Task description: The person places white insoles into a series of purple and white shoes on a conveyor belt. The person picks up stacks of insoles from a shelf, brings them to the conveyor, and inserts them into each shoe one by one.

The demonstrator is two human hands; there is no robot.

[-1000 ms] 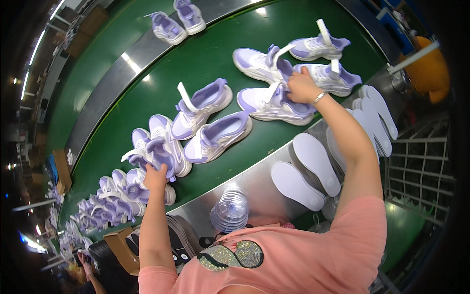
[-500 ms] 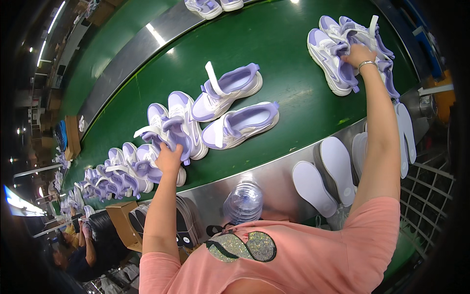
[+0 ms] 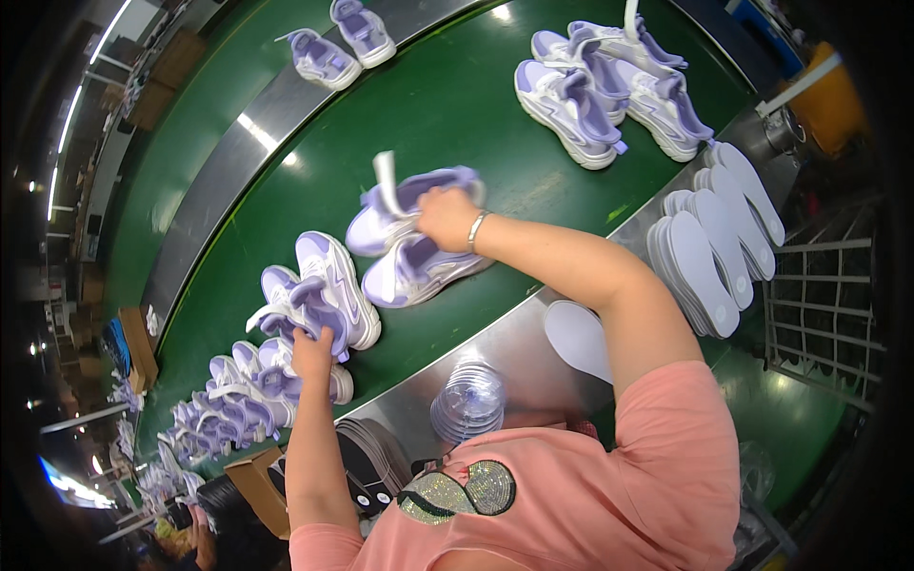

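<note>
On the green conveyor belt [image 3: 457, 105] lie pairs of white and lilac sneakers. My right hand [image 3: 446, 217] grips the upper shoe of the middle pair [image 3: 414, 190], which has a white strip sticking out; its mate [image 3: 419, 271] lies just below it. My left hand [image 3: 312, 354] holds the heel of a sneaker in the pair to the left [image 3: 314, 295]. Another pair [image 3: 609, 90] sits at the far right of the belt, untouched.
White insoles [image 3: 709, 243] are stacked on the steel ledge at right, with one loose insole [image 3: 576, 333] nearer me. A clear plastic bottle [image 3: 468, 400] stands on the ledge. More sneakers crowd the belt at left [image 3: 238, 400] and one pair lies far up [image 3: 338, 43].
My right hand left the pair at the far right and came back to the middle pair, gripping its upper shoe. My left hand stays on the left pair.
</note>
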